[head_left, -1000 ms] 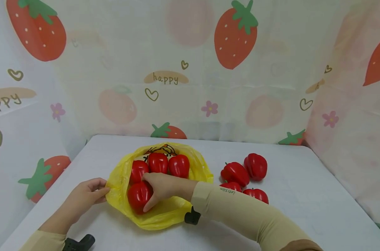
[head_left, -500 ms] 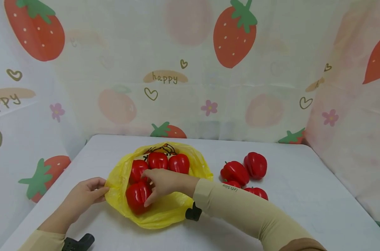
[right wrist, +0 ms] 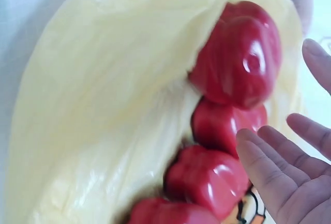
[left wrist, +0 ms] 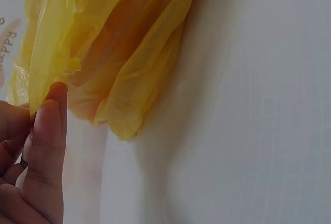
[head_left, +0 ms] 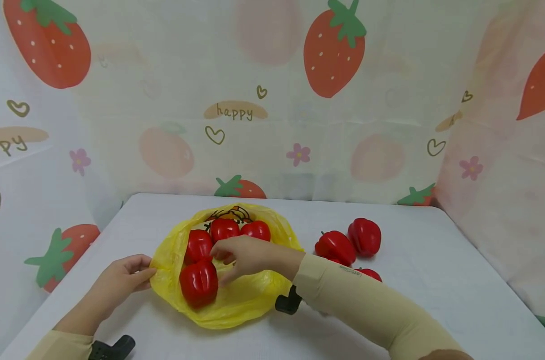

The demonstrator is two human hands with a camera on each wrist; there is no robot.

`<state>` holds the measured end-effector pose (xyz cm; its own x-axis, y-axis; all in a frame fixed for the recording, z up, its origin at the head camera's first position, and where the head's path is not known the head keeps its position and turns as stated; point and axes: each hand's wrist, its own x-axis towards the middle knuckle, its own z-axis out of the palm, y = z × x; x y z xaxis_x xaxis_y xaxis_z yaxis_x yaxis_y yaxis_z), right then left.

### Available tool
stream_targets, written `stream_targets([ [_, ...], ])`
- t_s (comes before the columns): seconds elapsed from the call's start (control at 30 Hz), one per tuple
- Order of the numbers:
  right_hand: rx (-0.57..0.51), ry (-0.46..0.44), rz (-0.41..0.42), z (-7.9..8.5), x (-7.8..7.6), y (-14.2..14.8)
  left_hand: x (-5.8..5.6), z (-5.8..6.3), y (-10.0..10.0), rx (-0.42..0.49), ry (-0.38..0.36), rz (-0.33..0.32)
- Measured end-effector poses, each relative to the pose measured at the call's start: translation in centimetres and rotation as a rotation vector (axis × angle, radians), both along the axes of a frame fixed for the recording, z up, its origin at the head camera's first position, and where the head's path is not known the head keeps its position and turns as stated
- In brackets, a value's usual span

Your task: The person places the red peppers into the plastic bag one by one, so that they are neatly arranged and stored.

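Note:
A yellow plastic bag (head_left: 249, 312) lies on the table with its mouth wide, and several red bell peppers are in it. My left hand (head_left: 121, 280) pinches the bag's left rim between thumb and fingers; the left wrist view shows the thin plastic (left wrist: 49, 53) between them. Over the bag's middle hovers my right hand (head_left: 247, 257), fingers loosely bent and holding nothing. Just left of it sits the nearest bell pepper (head_left: 198, 284), seen also as a glossy pepper (right wrist: 240, 58) in the right wrist view, apart from the spread fingers. Farther peppers (head_left: 224, 230) line the bag's back.
Right of the bag, more red bell peppers (head_left: 365, 237) lie on the white table (head_left: 416, 280). The right sleeve (head_left: 344, 295) partly covers the nearer ones. A strawberry-print cloth (head_left: 272, 145) walls the back and sides.
My right hand has let go of the nearest bell pepper in the bag and drawn away from it, up and to the right. The left hand has kept its pinch on the rim.

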<state>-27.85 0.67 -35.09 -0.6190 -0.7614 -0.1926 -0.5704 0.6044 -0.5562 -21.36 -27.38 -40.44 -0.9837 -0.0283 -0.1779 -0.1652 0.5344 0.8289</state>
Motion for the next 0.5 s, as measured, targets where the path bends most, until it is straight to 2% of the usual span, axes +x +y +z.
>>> stream_targets([
  [0.27, -0.096, -0.010, -0.011, 1.4, -0.3, 2.9, 0.0, 0.0, 0.0, -0.009, 0.000, 0.007],
  [0.5, -0.112, -0.038, -0.066, 2.4, -0.4, 5.5, 0.1, 0.1, 0.2, -0.004, 0.007, 0.008],
])
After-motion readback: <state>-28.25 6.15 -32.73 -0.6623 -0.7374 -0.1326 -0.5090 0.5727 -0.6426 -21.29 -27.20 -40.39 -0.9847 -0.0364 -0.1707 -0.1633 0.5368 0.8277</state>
